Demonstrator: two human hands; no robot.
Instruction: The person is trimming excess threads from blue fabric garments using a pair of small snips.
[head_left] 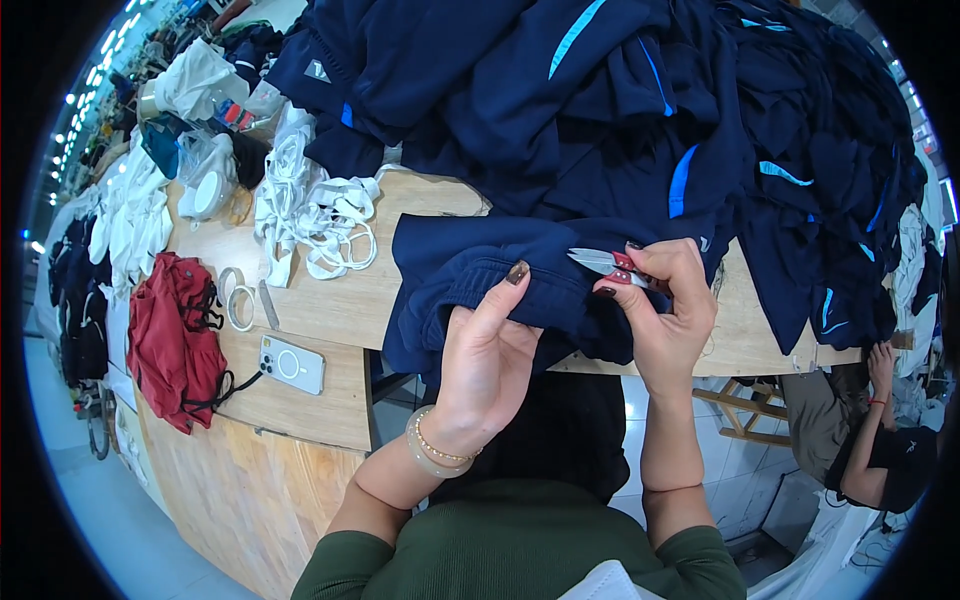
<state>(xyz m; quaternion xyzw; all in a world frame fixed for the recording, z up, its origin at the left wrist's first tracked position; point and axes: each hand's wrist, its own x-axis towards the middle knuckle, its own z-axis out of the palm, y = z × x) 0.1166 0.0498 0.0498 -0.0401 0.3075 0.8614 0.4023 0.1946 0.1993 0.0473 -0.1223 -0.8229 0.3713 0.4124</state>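
A dark navy garment (480, 240) lies over the table's near edge in front of me, its gathered part bunched up. My left hand (490, 365) is closed on this cloth, the thumb pressed on top and the other fingers partly hidden behind it. Just to the right, my right hand (672, 305) grips small thread snips (605, 265) with red handles. Their pointed metal blades face left, above the cloth and a little apart from my left thumb. Whether a thread is between the blades is too small to tell.
A large heap of navy garments with blue stripes (480, 110) covers the far side. To the left are white straps (315, 205), a red drawstring bag (178, 340), tape rolls (240, 305) and a phone (292, 364). Another person (880, 440) is at the right.
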